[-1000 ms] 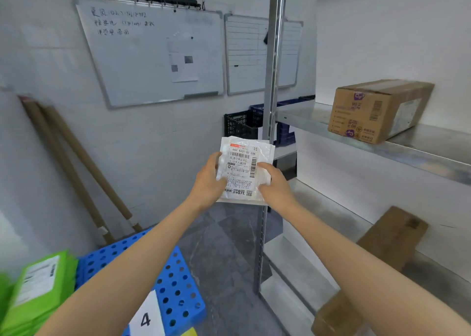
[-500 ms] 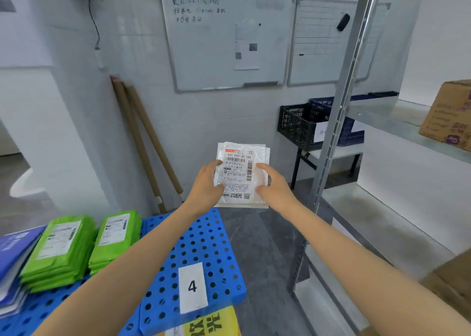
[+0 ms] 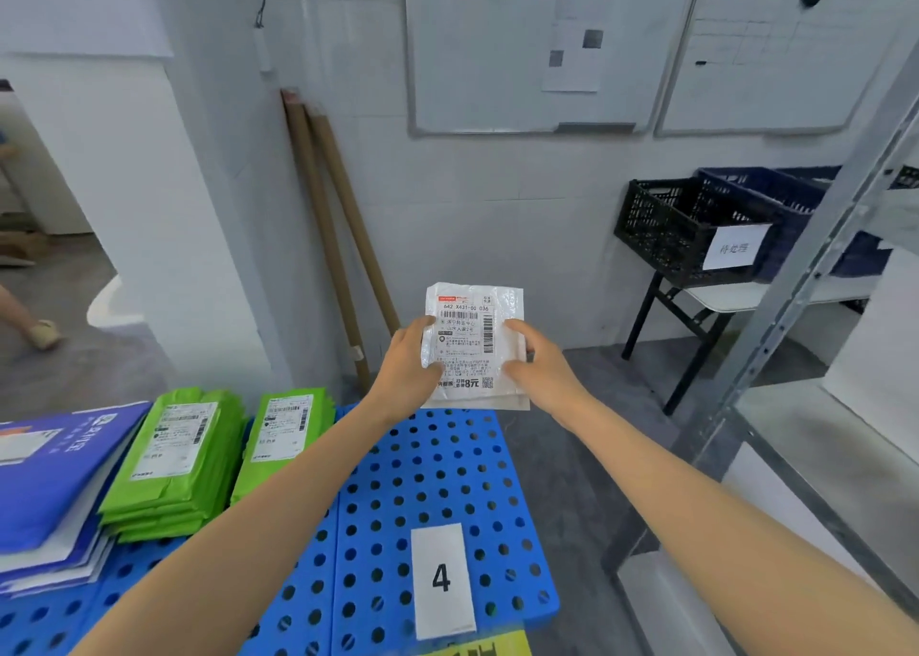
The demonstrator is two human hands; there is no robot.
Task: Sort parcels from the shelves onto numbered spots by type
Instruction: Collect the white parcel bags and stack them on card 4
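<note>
While green parcels (image 3: 184, 456) and blue envelopes (image 3: 49, 466) already lie stacked on the blue pallet (image 3: 447, 471), I record the white parcel (image 3: 475, 344) gripped at its side edges by the left hand (image 3: 405, 369) and right hand (image 3: 539, 364), in the air near the far end of the section carded 4 (image 3: 441, 578), not yet set down.

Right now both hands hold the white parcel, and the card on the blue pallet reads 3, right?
One slip: in the head view the card on the blue pallet reads 4, not 3. The left hand and right hand do hold the white parcel.
</note>
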